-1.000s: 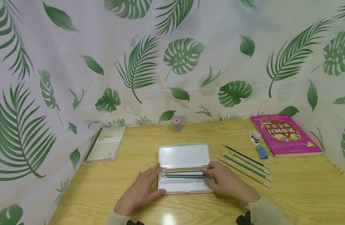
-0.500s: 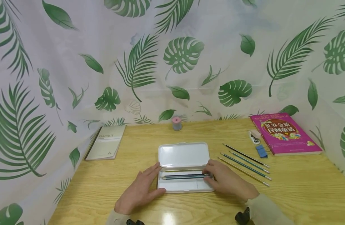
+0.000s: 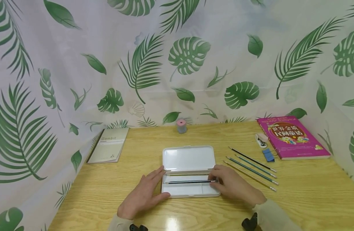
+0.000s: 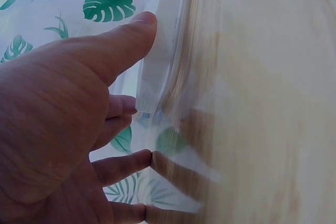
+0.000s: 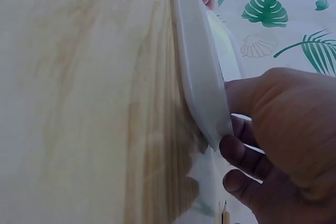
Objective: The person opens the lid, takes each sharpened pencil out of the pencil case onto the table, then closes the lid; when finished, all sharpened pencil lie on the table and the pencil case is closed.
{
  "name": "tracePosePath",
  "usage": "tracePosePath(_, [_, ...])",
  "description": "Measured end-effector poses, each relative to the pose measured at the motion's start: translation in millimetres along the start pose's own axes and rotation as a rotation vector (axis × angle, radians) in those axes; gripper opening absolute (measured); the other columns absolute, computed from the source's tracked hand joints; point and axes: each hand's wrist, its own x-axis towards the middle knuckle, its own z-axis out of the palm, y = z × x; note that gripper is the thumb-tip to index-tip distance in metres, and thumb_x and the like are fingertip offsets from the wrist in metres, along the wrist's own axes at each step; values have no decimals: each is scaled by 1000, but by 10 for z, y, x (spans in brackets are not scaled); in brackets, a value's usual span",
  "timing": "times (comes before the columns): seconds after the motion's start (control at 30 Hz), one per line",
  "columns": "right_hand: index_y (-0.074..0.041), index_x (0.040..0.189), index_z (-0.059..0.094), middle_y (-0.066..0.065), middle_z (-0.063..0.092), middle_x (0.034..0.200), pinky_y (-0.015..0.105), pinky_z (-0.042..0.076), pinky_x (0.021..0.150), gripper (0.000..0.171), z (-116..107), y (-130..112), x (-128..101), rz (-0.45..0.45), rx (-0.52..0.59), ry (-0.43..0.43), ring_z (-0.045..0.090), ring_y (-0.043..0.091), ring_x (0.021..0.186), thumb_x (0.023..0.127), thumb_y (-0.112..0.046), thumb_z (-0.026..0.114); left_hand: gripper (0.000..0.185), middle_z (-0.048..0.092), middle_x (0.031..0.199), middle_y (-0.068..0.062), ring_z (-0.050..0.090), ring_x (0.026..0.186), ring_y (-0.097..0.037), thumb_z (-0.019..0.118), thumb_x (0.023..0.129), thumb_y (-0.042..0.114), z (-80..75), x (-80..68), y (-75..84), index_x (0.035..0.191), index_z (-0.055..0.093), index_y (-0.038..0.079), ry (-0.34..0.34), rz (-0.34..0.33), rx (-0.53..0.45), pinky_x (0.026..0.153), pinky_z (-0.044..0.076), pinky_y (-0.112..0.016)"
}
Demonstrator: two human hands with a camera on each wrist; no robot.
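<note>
Now your left hand [image 3: 143, 195] lies flat, fingers straight, bracing the pencil case [image 3: 188, 171] at its nine o'clock end so it stays put on the desk [image 3: 309, 192], while your right hand [image 3: 233, 186] at three o'clock pinches a pencil [image 3: 188, 182] laid in the tray.

Study desk [image 3: 295, 199]: storybook [image 3: 292, 137], notebook [image 3: 108, 146], pencils [image 3: 252, 168].

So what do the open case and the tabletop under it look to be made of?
The case looks like white plastic, semi-gloss: thin moulded walls, rounded corners, and slightly translucent in the wrist views. The tabletop shows pale wood grain with a glossy glare; whether solid wood or laminate is unclear.
</note>
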Motion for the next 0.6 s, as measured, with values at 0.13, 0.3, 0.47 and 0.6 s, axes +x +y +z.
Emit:
tracePosePath(0.13, [-19, 88, 73, -9, 58, 86, 22, 45, 63, 11, 13, 26, -15, 32, 46, 19, 51, 7, 73, 85, -10, 79, 80, 27, 162, -4, 33, 144, -28, 66, 92, 52, -1, -3, 3, 153, 38, 8, 2, 2, -4, 111, 25, -69])
tracePosePath(0.3, [-20, 89, 72, -10, 59, 85, 23, 46, 64, 11, 26, 46, -18, 108, 103, -5, 52, 7, 73, 85, -13, 79, 81, 27, 163, -4, 32, 144, -28, 68, 91, 50, -6, -9, 8, 153, 38, 8, 5, 5, -18, 111, 24, -69])
tracePosePath(0.47, [-19, 90, 74, -12, 57, 82, 22, 45, 61, 10, 33, 69, -34, 137, 177, 9, 50, 8, 70, 85, -13, 79, 81, 27, 163, -4, 32, 144, -28, 67, 91, 50, -8, -12, 5, 153, 38, 7, 11, 8, -21, 111, 24, -69])
tracePosePath(0.6, [-18, 90, 78, -13, 55, 77, 22, 42, 57, 9, 38, 87, -46, 131, 205, 43, 47, 9, 65, 84, -12, 80, 81, 27, 162, -3, 33, 144, -28, 67, 91, 51, -3, -12, 3, 153, 39, 8, 15, 9, -20, 111, 25, -69])
